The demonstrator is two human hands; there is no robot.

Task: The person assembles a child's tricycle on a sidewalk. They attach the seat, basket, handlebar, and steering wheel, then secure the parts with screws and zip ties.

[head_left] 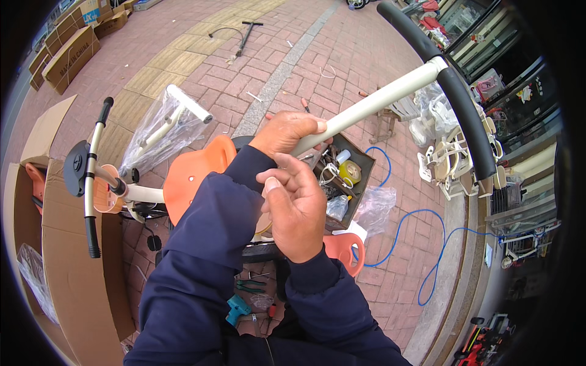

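My left hand (285,133) is wrapped round the lower part of a cream push bar (378,97) with black foam grips (467,122). The bar slants up to the right. Just below its lower end is my right hand (296,207), its fingers curled in and the thumb close to them; anything small between them cannot be made out. Under my left forearm stands a child's tricycle with an orange seat (189,174) and a cream handlebar (91,177) with black grips. My sleeves and hands hide its rear part.
Right of my hands sits an open toolbox (366,177) with a yellow tape roll (350,172). Pliers (250,287) and a teal power drill (237,310) lie below. Cardboard boxes (79,262) stand at left. A blue hose (397,244) crosses the paving; a floor pump (244,39) lies farther off.
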